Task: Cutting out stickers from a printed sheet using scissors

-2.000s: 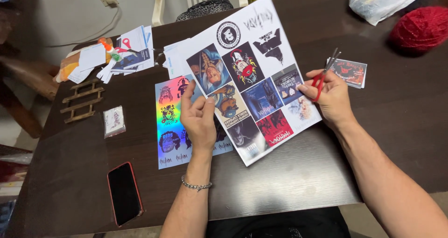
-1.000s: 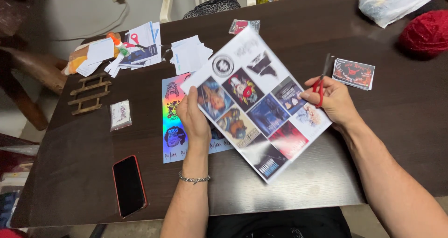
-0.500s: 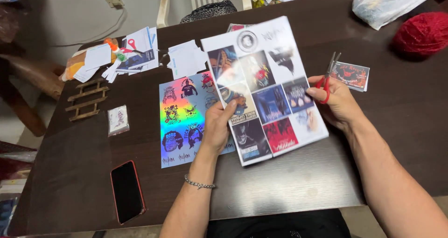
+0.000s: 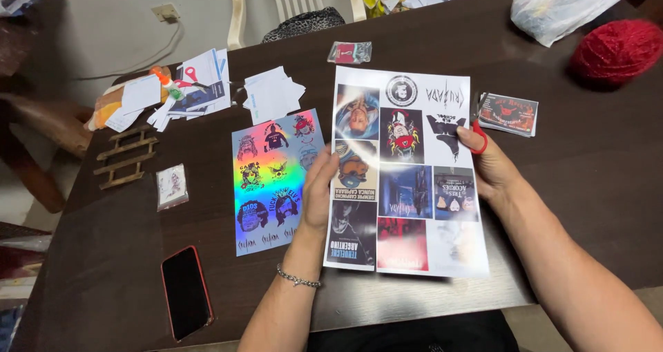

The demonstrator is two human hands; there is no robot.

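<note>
A glossy sheet of printed stickers (image 4: 407,179) lies nearly square to me on the dark wooden table (image 4: 580,158). My left hand (image 4: 319,193) grips the sheet's left edge, thumb on top. My right hand (image 4: 492,164) rests on the right edge and has red-handled scissors (image 4: 478,127) in its fingers, blades pointing away from me. Beside the left hand lies a holographic rainbow sticker sheet (image 4: 273,179), partly under the glossy sheet.
A black phone in a red case (image 4: 185,291) lies near the front left edge. A small stack of cut cards (image 4: 508,113), white paper pieces (image 4: 271,93), a paper pile (image 4: 173,93), a red yarn ball (image 4: 616,50), a plastic bag (image 4: 566,3) and wooden sticks (image 4: 128,157) are around.
The glossy sheet has turned from tilted to nearly straight and come down flat. My left hand has slid to its left edge; my right hand has kept the scissors.
</note>
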